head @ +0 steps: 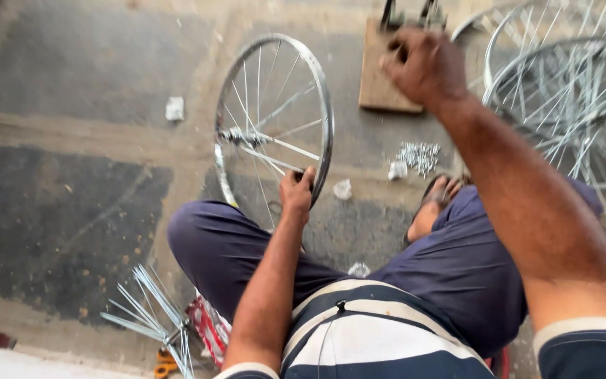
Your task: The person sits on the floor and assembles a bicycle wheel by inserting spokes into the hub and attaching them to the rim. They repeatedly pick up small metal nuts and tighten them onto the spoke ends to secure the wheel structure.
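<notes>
A shiny spoked bicycle wheel (273,119) stands upright on the stone floor in front of my knees. My left hand (296,194) grips its rim at the lower right edge. Its hub and axle (236,135) show at the left side of the wheel. My right hand (423,67) is raised and reaches forward over a flat wooden block (379,84) with a metal stand (412,14) at its far end. Its fingers are curled, and whether something small is inside them is blurred.
A stack of spoked wheels (569,91) lies at the right. A small heap of metal nipples (419,156) sits by my sandalled foot (435,200). Loose spokes (150,309) and a red packet (208,324) lie at the lower left. Paper scraps (174,109) dot the floor.
</notes>
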